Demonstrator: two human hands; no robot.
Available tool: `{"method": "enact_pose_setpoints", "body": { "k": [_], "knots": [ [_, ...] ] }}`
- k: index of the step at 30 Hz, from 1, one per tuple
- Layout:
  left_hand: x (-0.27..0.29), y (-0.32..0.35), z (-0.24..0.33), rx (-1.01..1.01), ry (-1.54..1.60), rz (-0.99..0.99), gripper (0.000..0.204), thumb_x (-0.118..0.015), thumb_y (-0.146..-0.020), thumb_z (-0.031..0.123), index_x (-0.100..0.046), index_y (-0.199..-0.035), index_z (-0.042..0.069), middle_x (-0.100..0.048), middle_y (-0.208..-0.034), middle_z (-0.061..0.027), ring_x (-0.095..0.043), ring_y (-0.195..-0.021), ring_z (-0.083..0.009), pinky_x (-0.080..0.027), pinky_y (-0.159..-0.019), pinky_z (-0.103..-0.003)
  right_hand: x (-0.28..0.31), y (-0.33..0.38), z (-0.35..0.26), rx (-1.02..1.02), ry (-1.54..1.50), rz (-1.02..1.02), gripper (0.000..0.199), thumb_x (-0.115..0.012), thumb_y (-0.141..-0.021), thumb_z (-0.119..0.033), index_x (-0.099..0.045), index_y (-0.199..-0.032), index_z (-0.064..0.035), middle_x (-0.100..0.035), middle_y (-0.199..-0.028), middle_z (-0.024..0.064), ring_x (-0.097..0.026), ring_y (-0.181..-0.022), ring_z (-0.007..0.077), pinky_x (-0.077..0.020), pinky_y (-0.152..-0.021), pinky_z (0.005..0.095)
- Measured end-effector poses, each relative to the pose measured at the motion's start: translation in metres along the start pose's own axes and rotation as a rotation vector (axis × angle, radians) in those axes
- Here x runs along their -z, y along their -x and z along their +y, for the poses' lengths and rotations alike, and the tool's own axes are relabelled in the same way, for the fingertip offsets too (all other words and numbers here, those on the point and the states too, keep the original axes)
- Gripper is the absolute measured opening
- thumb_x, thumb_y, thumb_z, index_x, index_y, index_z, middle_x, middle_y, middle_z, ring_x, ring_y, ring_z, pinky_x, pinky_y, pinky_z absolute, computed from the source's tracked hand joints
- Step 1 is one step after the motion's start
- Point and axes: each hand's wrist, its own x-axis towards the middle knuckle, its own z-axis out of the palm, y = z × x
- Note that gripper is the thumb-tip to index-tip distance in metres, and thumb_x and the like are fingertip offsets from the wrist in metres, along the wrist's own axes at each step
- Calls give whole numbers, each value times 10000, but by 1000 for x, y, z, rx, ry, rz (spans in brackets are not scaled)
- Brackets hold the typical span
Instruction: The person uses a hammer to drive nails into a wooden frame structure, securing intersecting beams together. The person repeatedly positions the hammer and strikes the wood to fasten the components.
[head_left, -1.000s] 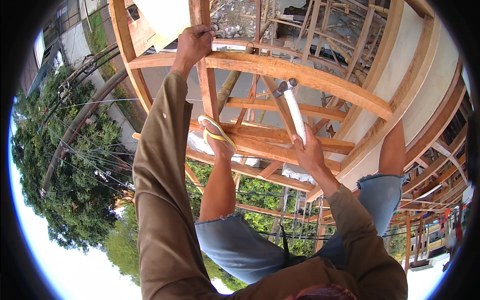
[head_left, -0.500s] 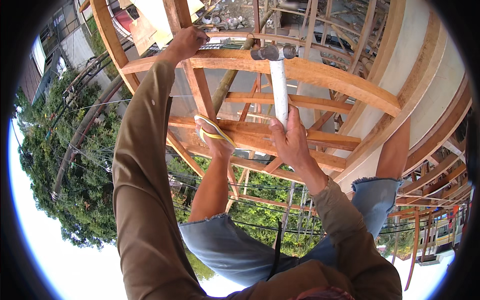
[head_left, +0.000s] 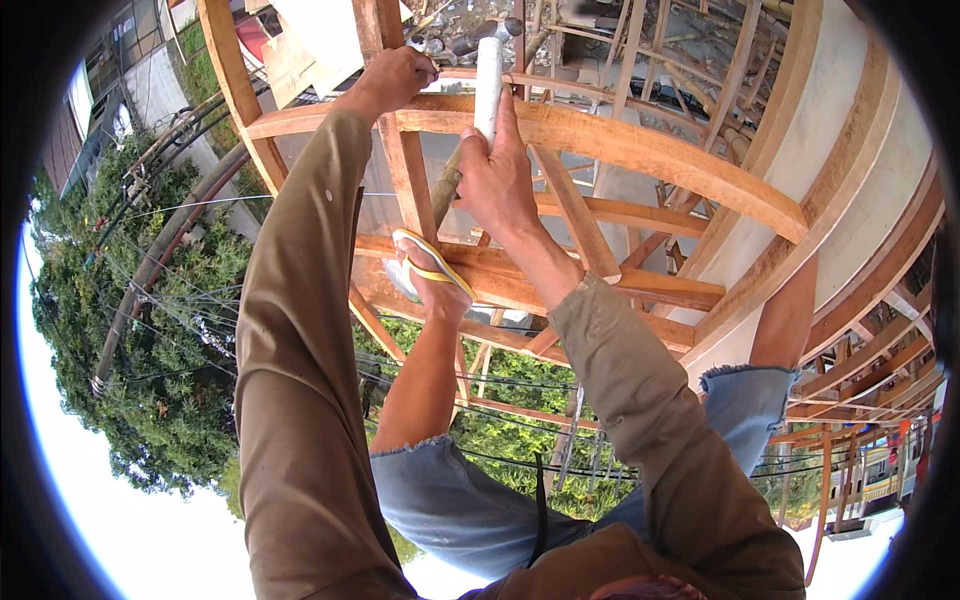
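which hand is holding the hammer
The right hand: it is closed round the white-handled hammer. The left hand, farther left by the upright wooden post, has no hammer in its grip.

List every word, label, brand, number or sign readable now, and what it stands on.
None can be read. The hammer in the right hand and the curved wooden beam show no legible lettering. The distant structures at far right are too small and blurred to tell.
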Motion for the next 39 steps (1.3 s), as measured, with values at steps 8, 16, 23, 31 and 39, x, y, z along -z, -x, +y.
{"method": "enact_pose_setpoints", "body": {
  "k": [8,16,23,31,39],
  "knots": [
    [2,-1,-1,-13,19,14,140,-679,-921,158,-783,-978,85,-732,-891,-201,-706,-849,-403,-560,-802,-464,19,7,-5,66,-142,130,754,-480,-1039,-181,-45,-1649,-97,-588,-822,87,-587,-592,154,-510,-500,321],
    [0,-2,-5,-38,-24,11,187,-621,-932,148,-766,-955,32,-735,-896,-192,-707,-852,-394,-555,-807,-460,11,-4,-13,1,113,11,740,-492,-1006,-175,-125,-1637,-51,-702,-929,193,-688,-717,223,-553,-667,378],
    [-1,1,-1,-14,-48,20,170,-650,-914,147,-780,-938,41,-732,-859,-195,-707,-816,-395,-551,-790,-469,20,-3,-23,-176,85,-152,712,-475,-1030,-228,-140,-1632,-46,-651,-1191,269,-702,-875,259,-567,-725,366],
    [-1,3,1,55,-60,3,160,-652,-889,124,-786,-926,45,-743,-883,-180,-715,-833,-380,-557,-799,-457,11,-5,-9,-172,100,-158,708,-489,-1023,-229,-173,-1628,-42,-631,-1287,313,-715,-982,352,-530,-920,430],
    [31,21,11,75,187,381,254,-651,-969,225,-762,-1067,19,-756,-920,-199,-751,-843,-304,-570,-772,-383,63,0,-78,410,-206,409,647,-384,-1096,-174,-54,-1649,-108,-512,-751,25,-465,-472,82,-432,-382,255]
  ]
}}
